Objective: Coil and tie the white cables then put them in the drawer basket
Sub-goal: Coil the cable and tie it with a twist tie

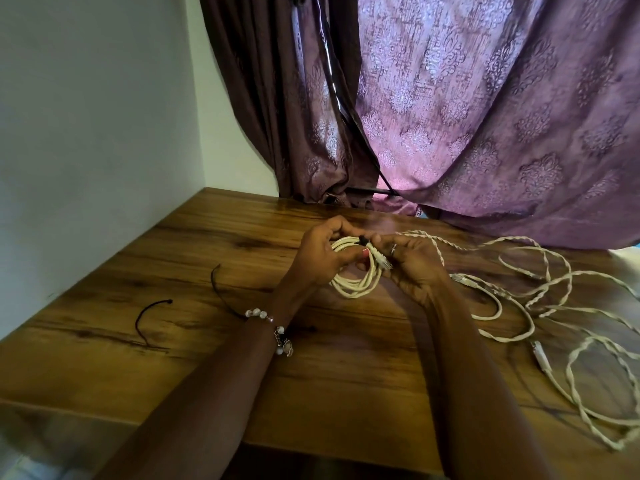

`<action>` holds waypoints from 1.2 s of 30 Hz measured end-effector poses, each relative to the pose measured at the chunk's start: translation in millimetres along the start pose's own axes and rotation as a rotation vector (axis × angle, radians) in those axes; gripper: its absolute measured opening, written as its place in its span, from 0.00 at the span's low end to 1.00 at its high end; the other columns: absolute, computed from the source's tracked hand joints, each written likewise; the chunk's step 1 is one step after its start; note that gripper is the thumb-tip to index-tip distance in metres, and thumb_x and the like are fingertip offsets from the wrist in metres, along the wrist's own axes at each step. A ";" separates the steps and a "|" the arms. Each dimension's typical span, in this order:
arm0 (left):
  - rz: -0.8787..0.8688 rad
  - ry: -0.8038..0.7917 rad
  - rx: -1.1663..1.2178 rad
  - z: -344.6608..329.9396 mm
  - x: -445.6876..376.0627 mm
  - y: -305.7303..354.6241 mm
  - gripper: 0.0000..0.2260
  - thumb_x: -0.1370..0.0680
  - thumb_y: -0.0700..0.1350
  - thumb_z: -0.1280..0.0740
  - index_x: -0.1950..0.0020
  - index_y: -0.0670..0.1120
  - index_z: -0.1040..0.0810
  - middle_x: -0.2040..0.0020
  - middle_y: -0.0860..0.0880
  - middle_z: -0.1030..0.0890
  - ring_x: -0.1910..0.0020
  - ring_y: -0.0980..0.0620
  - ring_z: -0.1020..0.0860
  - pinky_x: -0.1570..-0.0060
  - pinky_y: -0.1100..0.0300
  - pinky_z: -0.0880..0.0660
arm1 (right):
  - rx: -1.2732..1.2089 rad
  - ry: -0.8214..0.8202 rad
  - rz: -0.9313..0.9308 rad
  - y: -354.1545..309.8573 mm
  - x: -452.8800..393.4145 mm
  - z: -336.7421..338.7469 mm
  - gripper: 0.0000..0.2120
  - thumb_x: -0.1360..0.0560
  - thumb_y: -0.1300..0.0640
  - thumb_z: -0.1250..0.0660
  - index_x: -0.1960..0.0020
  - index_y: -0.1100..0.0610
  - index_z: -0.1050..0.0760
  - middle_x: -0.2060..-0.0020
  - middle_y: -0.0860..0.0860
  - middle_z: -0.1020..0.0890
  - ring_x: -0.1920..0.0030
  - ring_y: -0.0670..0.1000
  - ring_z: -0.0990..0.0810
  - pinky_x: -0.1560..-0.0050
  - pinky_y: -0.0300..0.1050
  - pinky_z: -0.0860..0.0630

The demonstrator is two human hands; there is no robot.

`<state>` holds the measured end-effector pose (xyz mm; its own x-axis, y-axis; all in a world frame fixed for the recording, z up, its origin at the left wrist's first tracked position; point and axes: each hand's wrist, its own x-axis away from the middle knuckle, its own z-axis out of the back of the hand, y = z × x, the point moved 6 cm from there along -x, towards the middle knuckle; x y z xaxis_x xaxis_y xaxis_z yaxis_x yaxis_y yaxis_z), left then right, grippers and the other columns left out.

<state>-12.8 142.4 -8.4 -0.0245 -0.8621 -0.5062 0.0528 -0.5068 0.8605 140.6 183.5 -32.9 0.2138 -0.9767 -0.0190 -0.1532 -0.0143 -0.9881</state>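
held above the wooden surface (pixel 207 341): coiled white cable (pixel 353 271), gripped by left hand (pixel 320 252), with right hand (pixel 408 261) pinching a small black tie (pixel 363 241) at its top. loose white cables (pixel 540 299) sprawled to the right; two black ties (pixel 152 320) lying left.

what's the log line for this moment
step: tying coil | left hand: holds coil | right hand: pinches tie | loose cables: on table

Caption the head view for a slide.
Both hands, left hand and right hand, fasten a black tie around a coiled white cable.
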 end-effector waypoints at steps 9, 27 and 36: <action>0.002 -0.047 -0.085 -0.9 3.0 2.0 0.10 0.31 0.36 0.25 0.55 0.39 0.25 0.54 0.37 0.19 0.73 0.47 0.21 0.76 0.56 0.23 | -0.027 -0.077 0.033 -31.8 40.8 -28.2 0.21 0.29 0.67 0.35 0.77 0.52 0.19 0.76 0.47 0.18 0.74 0.43 0.19 0.72 0.35 0.23; -0.029 0.033 -0.079 4.3 0.9 0.4 0.10 0.30 0.37 0.25 0.56 0.46 0.25 0.62 0.40 0.20 0.73 0.56 0.26 0.75 0.61 0.29 | -0.292 -0.089 -0.124 -8.3 16.3 -21.9 0.08 0.27 0.62 0.34 0.52 0.65 0.21 0.62 0.56 0.15 0.63 0.51 0.15 0.64 0.45 0.18; -0.089 -0.009 -0.180 -3.7 4.0 7.2 0.11 0.33 0.44 0.24 0.55 0.45 0.23 0.56 0.39 0.18 0.63 0.41 0.19 0.67 0.46 0.21 | -0.348 -0.146 -0.193 -10.2 21.7 -24.1 0.11 0.33 0.69 0.35 0.51 0.70 0.24 0.62 0.59 0.16 0.65 0.53 0.16 0.66 0.42 0.20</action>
<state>-8.9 135.3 -4.4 -0.0456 -0.8146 -0.5783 0.2281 -0.5721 0.7878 123.5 157.3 -19.5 0.4012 -0.9088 0.1150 -0.4087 -0.2899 -0.8654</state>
